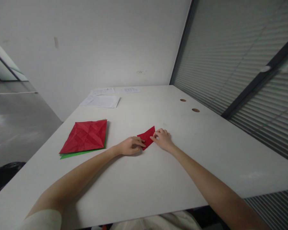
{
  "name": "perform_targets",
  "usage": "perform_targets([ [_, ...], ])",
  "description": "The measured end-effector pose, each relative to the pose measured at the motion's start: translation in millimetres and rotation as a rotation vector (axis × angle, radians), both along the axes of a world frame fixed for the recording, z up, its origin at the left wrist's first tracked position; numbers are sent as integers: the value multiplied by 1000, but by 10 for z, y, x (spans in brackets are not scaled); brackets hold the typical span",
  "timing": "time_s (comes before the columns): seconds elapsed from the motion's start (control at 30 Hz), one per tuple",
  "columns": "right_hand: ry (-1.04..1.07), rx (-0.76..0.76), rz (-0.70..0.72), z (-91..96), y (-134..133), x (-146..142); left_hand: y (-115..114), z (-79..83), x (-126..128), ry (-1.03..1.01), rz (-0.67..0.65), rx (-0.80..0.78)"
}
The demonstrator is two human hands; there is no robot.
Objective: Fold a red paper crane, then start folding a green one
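Nearest to the view, a light sleeve (42, 220) and the two bare forearms come over the front part of the white desk (134, 188). Further in, around the middle of the desk, lies a small folded red paper (148, 137), between the two hands. The left hand (131, 146) rests at its left side, with the fingers bent and their tips upon the paper; I cannot tell if they pinch it or only press it. The right hand (163, 139) has its thumb and forefinger brought together at the right edge, and they seem to grasp it.

In my judgement, the paper could turn or slide on the smooth desk if the left fingers press too lightly, and then a crease would come out crooked. If the right fingers pull too strongly against this hold, the thin edge could tear.

To the left, well apart from the hands, a creased red sheet (87, 135) lies over a green sheet (80, 154), whose edges stick out below it. Farther away, toward the wall (115, 41), are printed white papers (100, 101); two round holes (196, 110) are near the right edge.
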State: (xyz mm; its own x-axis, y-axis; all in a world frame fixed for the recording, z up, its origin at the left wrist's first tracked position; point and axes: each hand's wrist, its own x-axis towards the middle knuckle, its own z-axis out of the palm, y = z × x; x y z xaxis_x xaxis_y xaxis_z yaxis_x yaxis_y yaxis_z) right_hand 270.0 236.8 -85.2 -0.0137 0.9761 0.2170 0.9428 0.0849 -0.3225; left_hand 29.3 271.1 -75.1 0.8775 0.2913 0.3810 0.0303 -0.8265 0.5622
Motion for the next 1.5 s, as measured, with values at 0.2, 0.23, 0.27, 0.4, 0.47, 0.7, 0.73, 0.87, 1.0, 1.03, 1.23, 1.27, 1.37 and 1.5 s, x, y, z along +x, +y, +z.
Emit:
perform_targets([
  [0.2, -23, 17, -29, 10, -23, -44, -27, 9, 22, 27, -13, 87],
  [0.23, -24, 19, -34, 12, -26, -52, -28, 7, 25, 26, -12, 94],
  [0.27, -24, 19, -39, 14, -29, -59, -30, 7, 27, 24, -11, 104],
  [0.4, -32, 26, -59, 17, -35, -78, -38, 15, 36, 23, -31, 149],
  [0.47, -39, 28, -61, 14, -36, -80, -40, 17, 38, 35, -38, 166],
  [0.7, -41, 19, -60, 21, -38, -90, -53, 26, 27, 67, -32, 199],
  [0.73, -39, 17, -59, 23, -38, -92, -58, 34, 26, 69, -25, 204],
  [0.87, -47, 5, -66, 24, -36, -101, -74, 56, 36, 66, -33, 227],
  [1.0, -55, 23, -69, 4, -30, -105, -78, 40, 58, 51, -55, 229],
  [1.03, -57, 27, -69, 0, -28, -105, -80, 34, 62, 45, -48, 228],
  [1.23, -56, 30, -68, -6, -24, -103, -115, 54, 76, 93, 24, 217],
  [1.27, -52, 31, -67, -7, -24, -102, -120, 62, 77, 105, 25, 218],
  [1.37, -42, 37, -66, -10, -25, -97, -128, 69, 83, 114, 20, 228],
  [1.5, -49, 50, -60, -15, -32, -96, -128, 40, 94, 86, 23, 217],
])
